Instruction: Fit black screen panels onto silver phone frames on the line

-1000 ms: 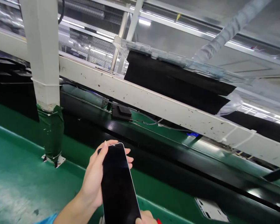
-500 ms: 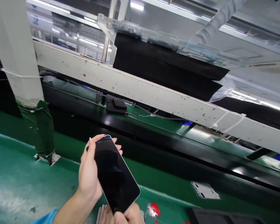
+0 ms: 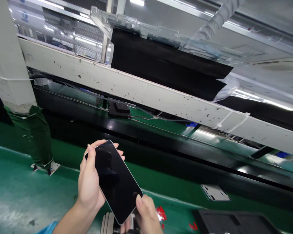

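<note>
Left hand [image 3: 89, 182] cradles a black-screened smartphone [image 3: 116, 182], held tilted above the green surface [image 3: 14, 191], fingers curled behind it, thumb along its edge. Right hand [image 3: 146, 216] pinches the lower right corner between its fingers. Red marks [image 3: 161, 214] and a black tray [image 3: 234, 221] lie right; a white steel beam [image 3: 146, 94] runs beyond.

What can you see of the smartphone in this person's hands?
The smartphone is a slim slab with rounded corners and a dark, glossy glass face, unlit and faintly reflective, framed by a thin silver-looking edge. It is tilted diagonally, face toward the camera, above a green work surface. The left hand grips its upper part, with thumb and fingertips around the long edges, while the right hand pinches its lower edge. Its back cannot be seen.
</note>
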A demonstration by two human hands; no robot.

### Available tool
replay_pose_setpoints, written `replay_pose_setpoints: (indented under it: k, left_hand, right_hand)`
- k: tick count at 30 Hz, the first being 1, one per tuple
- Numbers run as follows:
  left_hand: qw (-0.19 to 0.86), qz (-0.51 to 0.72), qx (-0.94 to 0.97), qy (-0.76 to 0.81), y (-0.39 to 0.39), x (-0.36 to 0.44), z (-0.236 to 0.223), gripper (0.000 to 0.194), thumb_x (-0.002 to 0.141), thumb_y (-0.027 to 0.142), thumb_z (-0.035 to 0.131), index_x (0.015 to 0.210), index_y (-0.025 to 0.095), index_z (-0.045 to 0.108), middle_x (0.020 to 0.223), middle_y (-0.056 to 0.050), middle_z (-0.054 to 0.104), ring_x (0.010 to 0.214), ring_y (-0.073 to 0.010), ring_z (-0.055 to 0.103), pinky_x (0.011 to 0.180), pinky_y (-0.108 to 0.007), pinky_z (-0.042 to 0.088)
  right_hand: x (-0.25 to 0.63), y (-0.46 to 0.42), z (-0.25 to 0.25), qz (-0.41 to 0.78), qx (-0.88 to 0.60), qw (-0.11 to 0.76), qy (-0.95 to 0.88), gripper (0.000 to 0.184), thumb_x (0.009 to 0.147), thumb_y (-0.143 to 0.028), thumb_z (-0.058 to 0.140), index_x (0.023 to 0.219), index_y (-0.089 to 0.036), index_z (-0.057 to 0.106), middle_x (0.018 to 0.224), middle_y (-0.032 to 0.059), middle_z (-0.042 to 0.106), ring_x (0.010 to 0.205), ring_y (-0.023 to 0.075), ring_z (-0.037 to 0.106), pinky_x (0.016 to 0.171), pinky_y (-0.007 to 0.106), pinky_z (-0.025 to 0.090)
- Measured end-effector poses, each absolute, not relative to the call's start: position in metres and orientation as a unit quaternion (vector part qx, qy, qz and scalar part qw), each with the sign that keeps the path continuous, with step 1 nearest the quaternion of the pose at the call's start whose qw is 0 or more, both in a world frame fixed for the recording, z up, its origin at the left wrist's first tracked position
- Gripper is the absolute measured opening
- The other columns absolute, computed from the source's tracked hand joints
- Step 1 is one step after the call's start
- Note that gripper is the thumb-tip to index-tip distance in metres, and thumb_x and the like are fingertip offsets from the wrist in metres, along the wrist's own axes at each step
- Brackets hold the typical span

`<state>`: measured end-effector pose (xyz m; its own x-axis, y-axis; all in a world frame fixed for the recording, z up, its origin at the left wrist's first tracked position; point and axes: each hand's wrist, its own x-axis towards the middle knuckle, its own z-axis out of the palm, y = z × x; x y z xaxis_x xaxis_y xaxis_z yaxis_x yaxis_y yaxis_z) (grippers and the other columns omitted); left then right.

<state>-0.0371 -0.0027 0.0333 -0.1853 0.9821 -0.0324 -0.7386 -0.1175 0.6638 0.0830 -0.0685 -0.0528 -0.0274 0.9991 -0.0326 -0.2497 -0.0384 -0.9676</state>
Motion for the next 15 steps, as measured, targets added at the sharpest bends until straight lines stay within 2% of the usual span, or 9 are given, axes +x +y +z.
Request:
replay_pose_setpoints:
  k: [3,6,8,10,11,13,15]
  left_hand:
    - [0.612,0.705,0.223,0.281,-0.002,-0.037,0.031,0.036,0.09,0.055,0.069,0.103,0.022,0.069,0.097,-0.008,0.081,0.08,-0.0234,0.077,0.071,-0.034,0.066]
    - [0.622,0.697,0.216,0.283,0.0,-0.038,0.032,0.032,0.094,0.053,0.064,0.102,0.022,0.068,0.096,-0.008,0.081,0.078,-0.0229,0.078,0.069,-0.033,0.066]
    - [0.624,0.693,0.217,0.289,0.0,-0.04,0.035,0.034,0.099,0.053,0.054,0.102,0.022,0.068,0.095,-0.008,0.081,0.077,-0.0226,0.078,0.067,-0.033,0.065]
    - [0.625,0.682,0.245,0.291,-0.001,-0.04,0.037,0.044,0.101,0.06,0.044,0.103,0.023,0.067,0.093,-0.007,0.081,0.074,-0.0226,0.077,0.065,-0.034,0.065]
    - [0.631,0.665,0.271,0.295,-0.002,-0.039,0.037,0.049,0.1,0.065,0.042,0.104,0.023,0.068,0.093,-0.007,0.081,0.071,-0.023,0.077,0.063,-0.035,0.065]
    - [0.65,0.602,0.343,0.311,-0.006,-0.034,0.035,0.061,0.093,0.075,0.043,0.104,0.022,0.069,0.091,-0.008,0.081,0.068,-0.0244,0.076,0.062,-0.036,0.064]
    - [0.676,0.511,0.42,0.326,-0.01,-0.026,0.028,0.068,0.085,0.082,0.05,0.101,0.02,0.073,0.088,-0.009,0.08,0.069,-0.0266,0.075,0.065,-0.037,0.064]
  right_hand:
    - [0.099,-0.063,-0.041,0.544,-0.446,0.517,-0.488,0.074,0.087,-0.082,0.053,0.045,-0.022,0.044,0.041,-0.0024,0.042,0.041,0.0106,0.043,0.051,0.024,0.036]
    - [0.105,-0.06,-0.039,0.553,-0.432,0.496,-0.511,0.076,0.087,-0.085,0.047,0.045,-0.023,0.038,0.04,-0.0065,0.03,0.039,0.0086,0.034,0.047,0.023,0.026]
    - [0.105,-0.059,-0.041,0.544,-0.429,0.484,-0.535,0.076,0.091,-0.083,0.041,0.044,-0.023,0.038,0.04,-0.0053,0.032,0.04,0.0094,0.036,0.048,0.024,0.028]
    - [0.106,-0.057,-0.042,0.493,-0.449,0.494,-0.558,0.074,0.097,-0.077,0.038,0.048,-0.022,0.047,0.046,-0.0019,0.044,0.047,0.0123,0.048,0.056,0.026,0.037]
    - [0.107,-0.056,-0.041,0.456,-0.459,0.511,-0.566,0.071,0.098,-0.075,0.04,0.056,-0.02,0.057,0.054,-0.0001,0.052,0.055,0.0142,0.054,0.062,0.027,0.043]
    - [0.112,-0.054,-0.037,0.385,-0.46,0.562,-0.569,0.062,0.099,-0.073,0.044,0.091,-0.02,0.073,0.081,0.0044,0.068,0.08,0.0191,0.064,0.08,0.03,0.05]
    - [0.119,-0.052,-0.033,0.353,-0.44,0.605,-0.562,0.062,0.097,-0.074,0.046,0.125,-0.024,0.069,0.107,0.007,0.069,0.097,0.0211,0.064,0.089,0.031,0.051]
